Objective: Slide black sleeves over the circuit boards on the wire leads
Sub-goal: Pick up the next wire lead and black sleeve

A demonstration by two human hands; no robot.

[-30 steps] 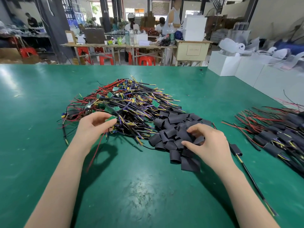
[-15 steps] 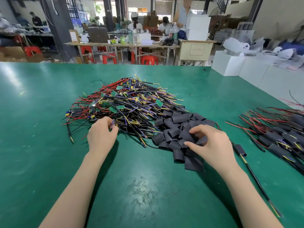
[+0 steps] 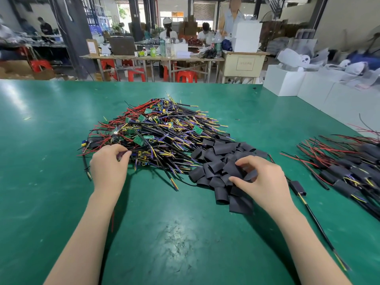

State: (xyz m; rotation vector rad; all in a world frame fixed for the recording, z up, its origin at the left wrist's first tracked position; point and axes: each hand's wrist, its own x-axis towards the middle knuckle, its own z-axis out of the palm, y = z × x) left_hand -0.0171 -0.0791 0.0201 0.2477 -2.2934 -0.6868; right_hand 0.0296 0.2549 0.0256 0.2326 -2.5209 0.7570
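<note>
green matting covers the table (image 3: pixel 61 202), and on it, past the middle, lies a heap of leads (image 3: pixel 156 136): red, black, yellow and purple wires with small green boards (image 3: pixel 197 130) scattered through it. touching the heap on its right is a pile of black sleeves (image 3: pixel 218 169), short flattened tubes, some lying open-ended toward the camera.

the left hand (image 3: pixel 110 169) sits at the near left edge of the heap, its thumb and forefinger pinched together on a dark wire end there; the other fingers are curled under. a red wire shows below that wrist.

the right hand (image 3: pixel 261 179) rests on the near right part of the sleeve pile, fingers bent, with thumb and forefinger closed on one sleeve (image 3: pixel 249 174) at the pile's edge.

just right of that hand a single sleeved lead (image 3: pixel 297 187) lies apart from the piles, its black cable running toward the near edge of the table. further right is a second heap, the sleeved leads (image 3: pixel 349 169), each with a black sleeve over its middle and red wires fanning out to the left.

behind the table stand white boxes (image 3: pixel 283 79) at right, wooden benches (image 3: pixel 156 58) with red stools (image 3: pixel 186 76), and people seated at work.
</note>
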